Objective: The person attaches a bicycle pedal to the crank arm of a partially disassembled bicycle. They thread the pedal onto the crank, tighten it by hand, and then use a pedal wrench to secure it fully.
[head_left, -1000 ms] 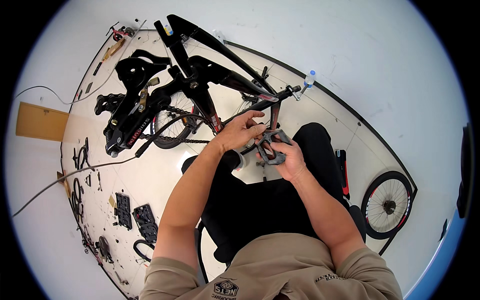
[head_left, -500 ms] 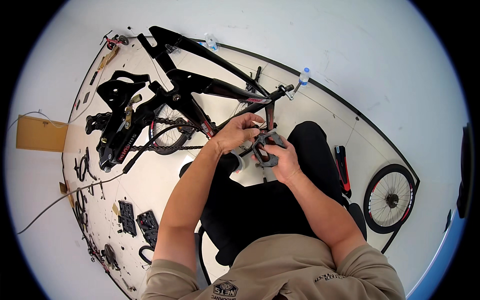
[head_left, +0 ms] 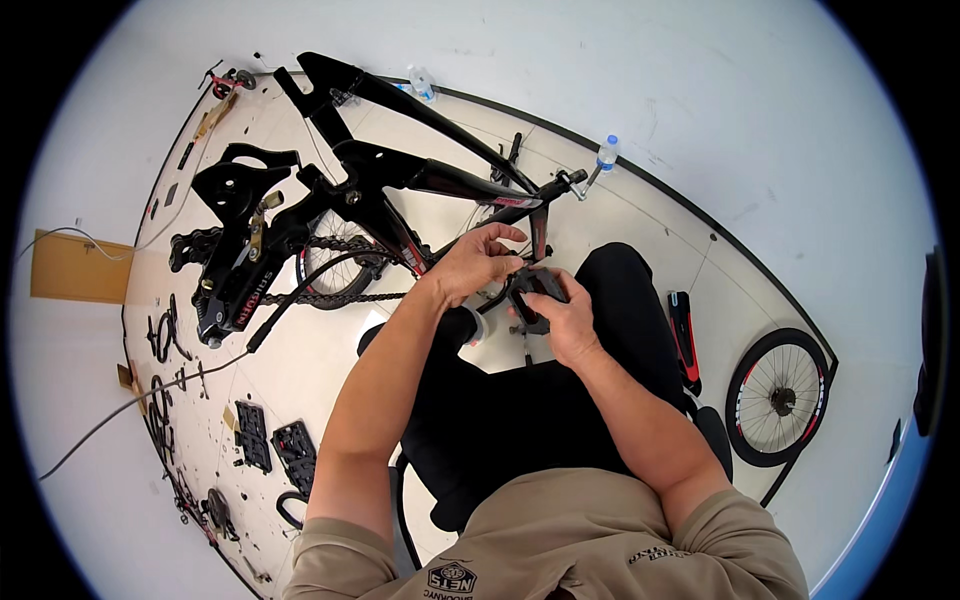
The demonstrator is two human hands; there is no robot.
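So the person is sitting right over a black bike frame (head_left: 400, 180) lying flat on the pale floor (head_left: 330, 370), and both hands meet just below the frame's front end. The right hand (head_left: 560, 320) is wrapped around a small dark grey part (head_left: 535, 290), some kind of bike component, can't tell exactly what. The left hand (head_left: 478, 262) sits just beside it with fingers curled and the fingertips pinching at the top of that same part. Around the frame: a chain (head_left: 335, 296) runs along its lower side, two black pedals (head_left: 275, 440) lie well below it near the left forearm, a spoked wheel (head_left: 778, 398) rests far off to the right, and a red-and-black tool (head_left: 684, 338) lies between the frame and that wheel.
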